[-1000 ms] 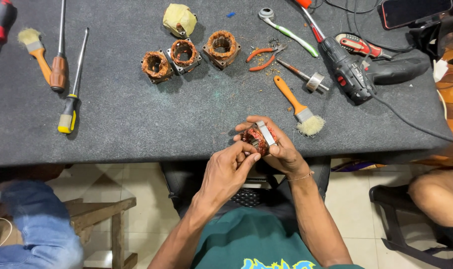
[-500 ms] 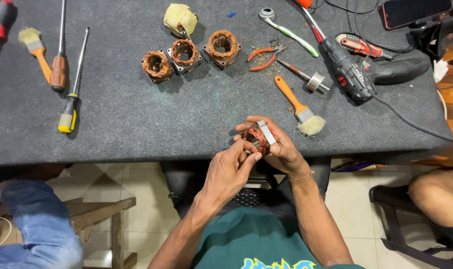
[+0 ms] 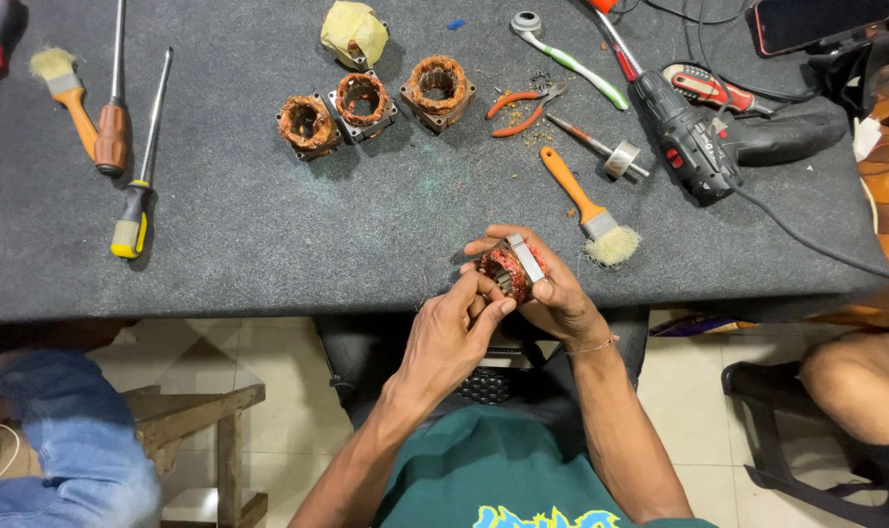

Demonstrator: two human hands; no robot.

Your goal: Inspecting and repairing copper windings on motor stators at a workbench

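A small motor stator point(image 3: 510, 271) with reddish copper windings and a grey metal frame is held over the near edge of the dark table point(image 3: 268, 244). My right hand point(image 3: 552, 293) wraps around it from the right and below. My left hand point(image 3: 454, 328) pinches at the windings on its left side with thumb and fingers. Three more copper-wound stators point(image 3: 362, 101) stand in a row at the back middle of the table, and a fourth one wrapped in yellow tape point(image 3: 353, 32) lies behind them.
An orange-handled brush point(image 3: 586, 208), orange pliers point(image 3: 522, 103), a socket bit point(image 3: 606, 152), a green-white tool point(image 3: 566, 59) and a corded drill point(image 3: 693, 132) lie right. Screwdrivers point(image 3: 136, 191) and another brush point(image 3: 68, 93) lie left. People's legs show at both lower corners; a phone point(image 3: 821, 22) is top right.
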